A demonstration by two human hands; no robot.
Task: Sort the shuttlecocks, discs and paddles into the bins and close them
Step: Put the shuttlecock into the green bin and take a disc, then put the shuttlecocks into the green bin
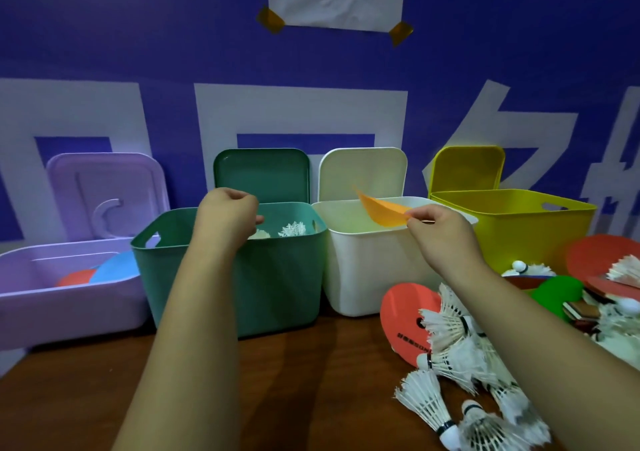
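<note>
Green bin (242,277) with shuttlecocks (292,230) inside

Take the white bin (367,270) as your mark. Its mouth is open, with its lid (363,173) upright behind it against the wall (138,52). Your right hand (446,236) pinches an orange disc (384,213) tilted over that mouth, covering part of it. Just left of it the green bin (277,277) is open, with your left hand (225,215) above it. Just right of it the yellow bin (540,229) is open too. In front and to the right, a red disc (405,322) and heaped shuttlecocks (460,346) crowd the table (277,381). In front and to the left the wood lies bare.
</note>
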